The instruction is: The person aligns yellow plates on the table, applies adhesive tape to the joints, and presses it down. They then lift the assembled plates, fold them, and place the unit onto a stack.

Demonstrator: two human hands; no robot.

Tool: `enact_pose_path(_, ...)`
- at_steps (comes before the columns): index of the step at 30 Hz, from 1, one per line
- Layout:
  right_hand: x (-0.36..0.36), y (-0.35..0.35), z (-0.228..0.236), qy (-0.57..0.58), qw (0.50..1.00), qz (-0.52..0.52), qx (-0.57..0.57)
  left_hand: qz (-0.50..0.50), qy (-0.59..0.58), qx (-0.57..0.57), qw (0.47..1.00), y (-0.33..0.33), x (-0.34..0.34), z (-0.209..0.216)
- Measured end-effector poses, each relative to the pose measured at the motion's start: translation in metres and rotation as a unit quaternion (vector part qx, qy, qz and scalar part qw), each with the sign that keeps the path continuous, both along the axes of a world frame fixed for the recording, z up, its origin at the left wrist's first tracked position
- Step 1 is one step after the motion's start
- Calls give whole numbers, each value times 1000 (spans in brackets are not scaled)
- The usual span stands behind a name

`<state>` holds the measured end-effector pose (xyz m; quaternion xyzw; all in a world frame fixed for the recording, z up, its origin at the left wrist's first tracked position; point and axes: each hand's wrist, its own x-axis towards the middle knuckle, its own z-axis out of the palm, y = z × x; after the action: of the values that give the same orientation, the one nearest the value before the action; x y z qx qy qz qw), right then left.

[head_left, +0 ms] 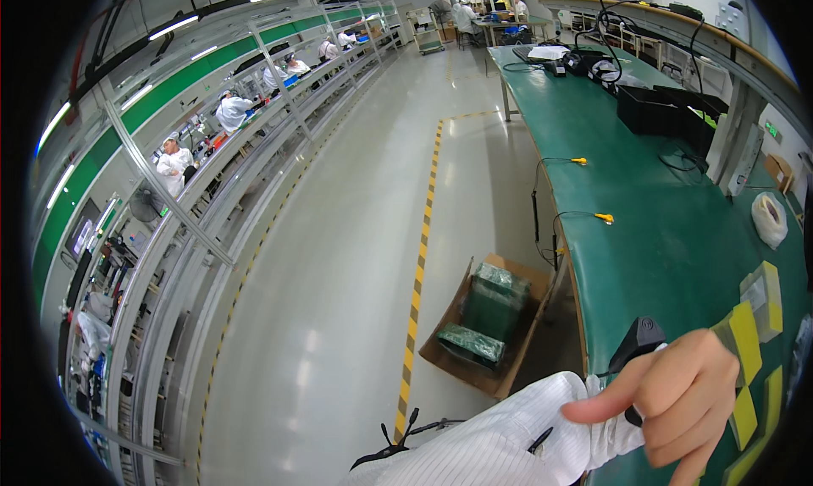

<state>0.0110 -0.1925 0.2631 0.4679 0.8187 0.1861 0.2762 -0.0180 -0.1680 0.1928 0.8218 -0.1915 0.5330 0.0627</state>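
Note:
My left forearm in a white striped sleeve (500,439) crosses from the lower edge toward the right, over the green table's near part. A black strapped device (637,342) sits at its wrist, next to the bunched cuff. My right hand (682,393) lies across that wrist with curled fingers; its thumb points left over the sleeve. Whatever its fingers hold is hidden. My left hand is out of sight behind it. A thin black pen-like object (539,440) shows on the sleeve. Yellow foam-like pieces (741,346) lie just right of the right hand.
The long green table (644,262) runs away on the right, carrying yellow-ended cables (603,219), black bins (652,109) and a white roll (769,220). An open carton (440,350) with green wrapped packs stands beside it. Striped tape (415,300) marks the floor; people work along the left line.

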Motion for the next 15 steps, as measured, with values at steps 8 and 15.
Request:
enact_pose_path(8,25,44,-28,112,968,184,-126,42,63,-1,997,-17,31,11)
enact_pose_path(15,37,174,-123,222,890,336,-213,183,-15,-128,975,-29,91,1)
